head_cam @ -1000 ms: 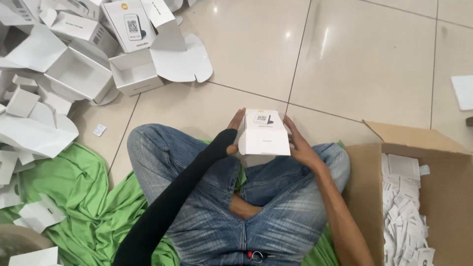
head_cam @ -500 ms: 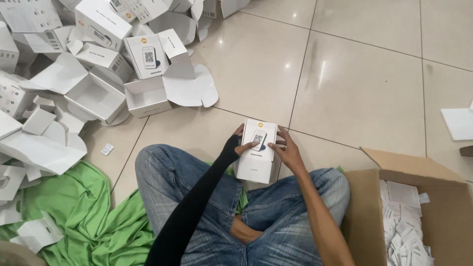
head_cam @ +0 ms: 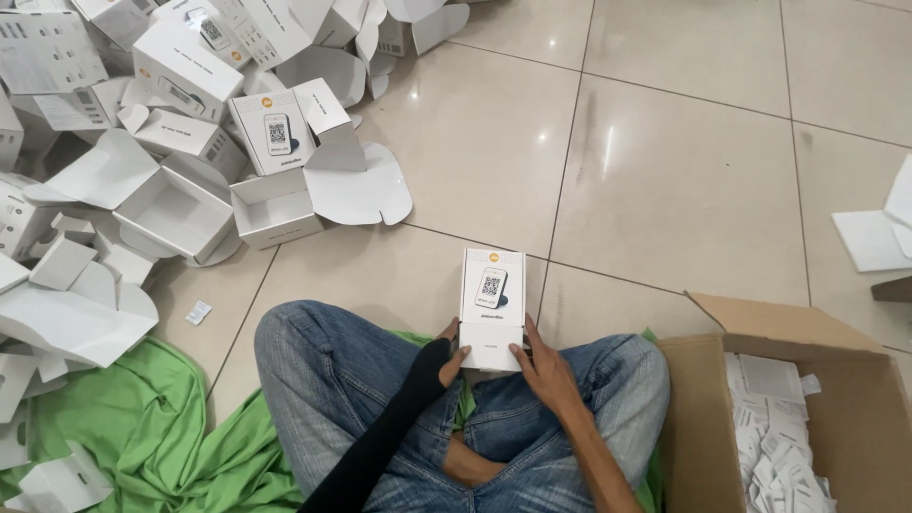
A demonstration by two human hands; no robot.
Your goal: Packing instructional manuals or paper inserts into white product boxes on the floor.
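Both hands are closed on one small white carton (head_cam: pixel 491 306), held upright above the crossed legs: the left hand (head_cam: pixel 450 355), emerging from a black sleeve (head_cam: pixel 380 442), is wrapped around the lower left edge with fingers curled against the side, and the right hand (head_cam: pixel 545 372) is pressed along the lower right edge, fingers spread up the carton's side. A printed picture of a small device is carried on the carton's upper face, and the plain front flap is turned toward the wearer. Blue jeans (head_cam: pixel 332 370) are seen directly under the hands, with a green cloth (head_cam: pixel 142 427) spread beneath the legs and out to the left. Just right of the right hand, an open brown cardboard box (head_cam: pixel 836 380) is stood on the floor, partly filled with loose white paper slips (head_cam: pixel 788 446). Well ahead and to the left of the hands, a heap of matching white cartons (head_cam: pixel 190 123) is piled on the beige tiled floor (head_cam: pixel 665 171), some closed, many opened with flaps splayed. One small white sachet (head_cam: pixel 198 313) is lain on the tiles left of the left knee. Flat white card pieces (head_cam: pixel 869 237) are placed far right, well apart from both hands.
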